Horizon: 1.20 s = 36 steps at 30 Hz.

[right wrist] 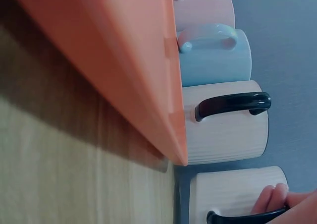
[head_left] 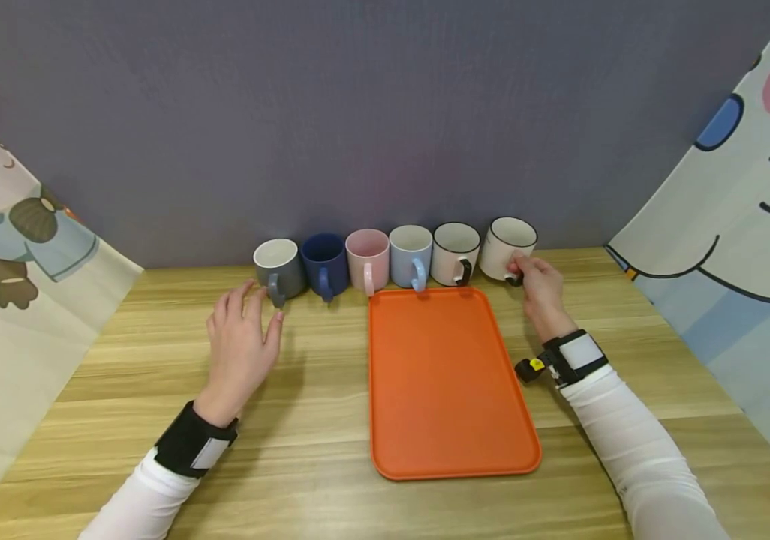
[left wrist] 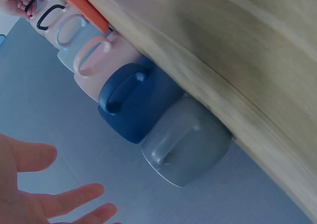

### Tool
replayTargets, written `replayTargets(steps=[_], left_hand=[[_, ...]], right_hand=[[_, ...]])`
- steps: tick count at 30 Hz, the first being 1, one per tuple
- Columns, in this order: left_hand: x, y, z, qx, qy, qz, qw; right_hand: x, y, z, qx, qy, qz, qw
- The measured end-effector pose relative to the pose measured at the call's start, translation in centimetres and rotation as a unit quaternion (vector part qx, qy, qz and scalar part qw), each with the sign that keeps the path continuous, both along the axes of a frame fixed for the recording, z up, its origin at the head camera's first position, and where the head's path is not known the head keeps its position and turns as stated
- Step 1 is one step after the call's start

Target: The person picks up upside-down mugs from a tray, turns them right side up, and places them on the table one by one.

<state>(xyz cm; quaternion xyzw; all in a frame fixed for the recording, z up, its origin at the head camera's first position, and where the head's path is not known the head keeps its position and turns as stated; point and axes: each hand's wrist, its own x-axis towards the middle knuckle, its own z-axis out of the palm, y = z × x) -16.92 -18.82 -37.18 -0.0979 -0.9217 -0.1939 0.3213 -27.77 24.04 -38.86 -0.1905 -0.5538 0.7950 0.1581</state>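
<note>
Six mugs stand in a row along the back of the table. At the right end my right hand (head_left: 542,291) pinches the black handle (right wrist: 245,218) of a white mug (head_left: 508,244) with a black rim. My left hand (head_left: 243,349) is near the grey mug (head_left: 279,264) at the left end, fingers spread and apart from it in the left wrist view. Between these two stand a dark blue mug (head_left: 325,259), a pink mug (head_left: 367,251), a light blue mug (head_left: 410,251) and another black-rimmed white mug (head_left: 454,247).
An orange tray (head_left: 449,382) lies on the wooden table (head_left: 317,465), its far edge close to the middle mugs. A dark grey panel (head_left: 385,112) rises right behind the row. Printed cloths (head_left: 27,195) hang at both sides.
</note>
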Motion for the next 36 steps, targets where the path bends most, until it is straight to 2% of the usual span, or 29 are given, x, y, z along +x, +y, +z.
replayTargets(steps=[20, 32, 34, 36], left_hand=[[0.0, 0.13, 0.12, -0.002, -0.004, 0.004, 1.0], [0.01, 0.24, -0.09, -0.002, -0.004, -0.002, 1.0], [-0.05, 0.25, -0.16, -0.003, -0.006, -0.002, 1.0], [-0.14, 0.3, -0.27, -0.004, -0.008, -0.003, 1.0]], right_hand=[[-0.05, 0.19, -0.78, 0.024, -0.02, 0.05, 0.998], [0.07, 0.35, -0.89, 0.115, -0.04, 0.068, 0.99], [0.09, 0.53, -0.9, 0.149, -0.043, 0.079, 0.985], [0.2, 0.84, -0.83, 0.204, -0.051, 0.097, 0.973]])
